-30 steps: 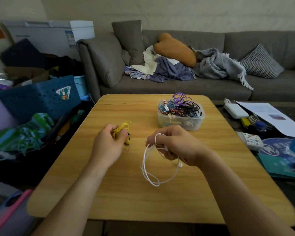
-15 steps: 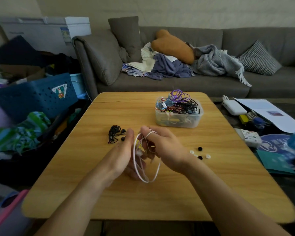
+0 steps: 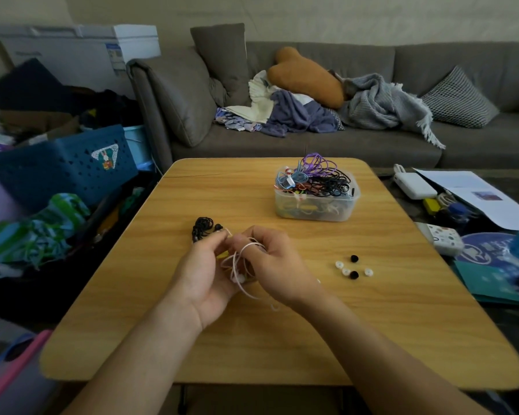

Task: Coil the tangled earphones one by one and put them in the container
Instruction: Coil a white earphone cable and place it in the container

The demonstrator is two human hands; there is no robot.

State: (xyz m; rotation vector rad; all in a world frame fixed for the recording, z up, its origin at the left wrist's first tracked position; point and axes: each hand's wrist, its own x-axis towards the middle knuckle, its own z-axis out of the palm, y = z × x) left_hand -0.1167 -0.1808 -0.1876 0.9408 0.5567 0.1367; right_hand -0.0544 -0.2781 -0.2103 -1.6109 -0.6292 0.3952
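Note:
White earphones (image 3: 241, 269) hang in loose loops between both hands over the middle of the wooden table (image 3: 282, 324). My left hand (image 3: 204, 274) pinches the cord near its top, and a bit of yellow shows under its fingers. My right hand (image 3: 271, 265) has the white cord looped round its fingers. A tangled black earphone (image 3: 203, 227) lies on the table just beyond my left hand. The clear plastic container (image 3: 316, 209) stands at the far right of the table, heaped with purple, blue and black coiled earphones.
Several loose black and white ear tips (image 3: 352, 266) lie on the table right of my right hand. A blue crate (image 3: 60, 166) and clothes sit left of the table. Papers, chargers and a remote (image 3: 444, 239) lie on the right; a grey sofa (image 3: 312, 94) stands behind.
My left hand moved from the yellow and black tangle over to the white cord. The hanging white loop has been gathered into smaller loops between both hands. The black earphone now lies exposed.

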